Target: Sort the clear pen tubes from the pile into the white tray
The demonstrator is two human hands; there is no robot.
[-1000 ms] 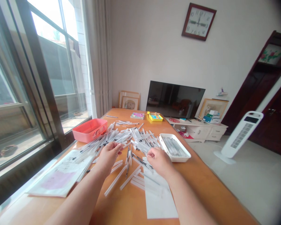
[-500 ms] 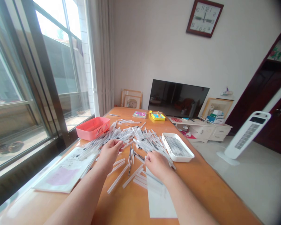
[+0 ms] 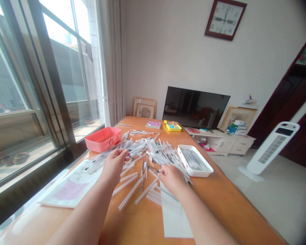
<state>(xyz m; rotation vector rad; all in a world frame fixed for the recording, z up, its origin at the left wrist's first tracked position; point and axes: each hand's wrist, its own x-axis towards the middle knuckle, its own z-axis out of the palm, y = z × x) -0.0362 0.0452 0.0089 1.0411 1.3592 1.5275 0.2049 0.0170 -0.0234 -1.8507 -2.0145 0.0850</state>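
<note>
A big heap of clear plastic pens [image 3: 148, 151] is spread across the orange wooden table [image 3: 219, 204]. My left hand [image 3: 114, 165] reaches into the left side of the heap, its fingers curled down onto the pens; what they grip is hidden. My right hand [image 3: 172, 177] rests at the near right edge of the heap with fingers bent over a pen; its grasp is hidden by the back of the hand. Loose white pen barrels [image 3: 132, 190] lie between my hands.
A white tray [image 3: 195, 161] with pens sits right of the heap, a pink tub [image 3: 102, 139] at the left. Papers [image 3: 71, 185] lie near the window, a white sheet [image 3: 175, 217] under my right forearm. Small boxes [image 3: 172, 127] stand at the far end. A fan [image 3: 270, 149] is on the floor.
Both hands have slid slightly forward into the heap; the left hand has turned palm down onto the pens. The view shifted a little.
</note>
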